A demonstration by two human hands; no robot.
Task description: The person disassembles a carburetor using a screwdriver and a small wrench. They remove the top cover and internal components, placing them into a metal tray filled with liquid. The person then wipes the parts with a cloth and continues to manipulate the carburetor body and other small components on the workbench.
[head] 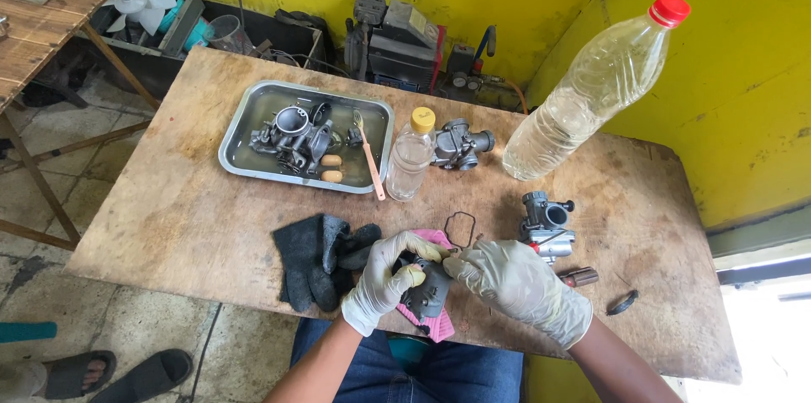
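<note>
Both my hands wear pale latex gloves. My left hand (384,276) and my right hand (515,285) together grip a small grey metal carburetor part (431,289) held over a pink cloth (439,323) at the table's near edge. A black rubber gasket ring (460,230) lies just beyond my fingers. A grey carburetor body (547,221) stands right of it, close to my right hand.
A metal tray (245,158) of liquid holds carburetor parts and a pink toothbrush (370,158). A small yellow-capped bottle (411,154), another carburetor (460,145) and a large red-capped bottle (591,86) stand behind. Black gloves (312,264) lie left. A screwdriver handle (581,276) and a black ring piece (623,302) lie right.
</note>
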